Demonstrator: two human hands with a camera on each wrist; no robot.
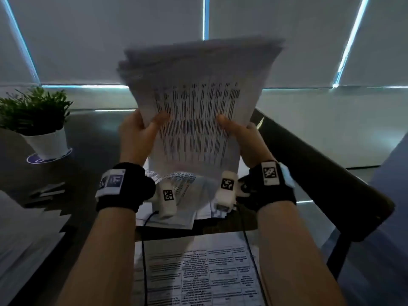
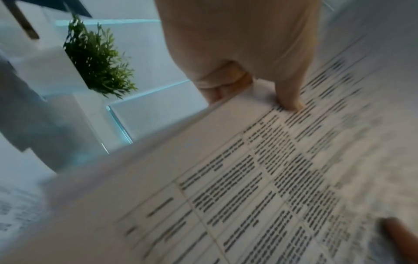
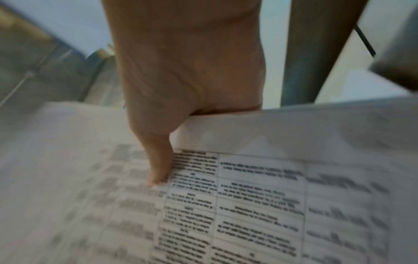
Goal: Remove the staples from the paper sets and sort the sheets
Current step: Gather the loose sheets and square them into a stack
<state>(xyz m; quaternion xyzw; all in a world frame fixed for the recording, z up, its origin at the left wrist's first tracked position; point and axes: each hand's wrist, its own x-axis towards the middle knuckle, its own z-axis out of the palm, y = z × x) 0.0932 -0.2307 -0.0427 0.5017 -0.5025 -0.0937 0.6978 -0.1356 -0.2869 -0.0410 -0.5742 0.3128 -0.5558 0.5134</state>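
A thick stack of printed sheets (image 1: 196, 111) stands upright above the dark table (image 1: 92, 138), blurred along its top edge. My left hand (image 1: 141, 131) grips its left side, thumb on the printed face, fingers hidden behind. My right hand (image 1: 240, 135) grips the right side the same way. The left wrist view shows my left hand (image 2: 255, 85) with its thumb pressed on the stack (image 2: 260, 178). In the right wrist view the thumb of my right hand (image 3: 172, 142) lies on the table-printed page (image 3: 248, 205). No staple is visible.
More loose printed sheets (image 1: 176, 191) lie on the table under my wrists, and another printed page (image 1: 198, 274) lies nearest me. A potted plant (image 1: 37, 120) stands at the left. Grey paper piles (image 1: 24, 230) sit at the near left. The table's edge (image 1: 331, 168) runs at the right.
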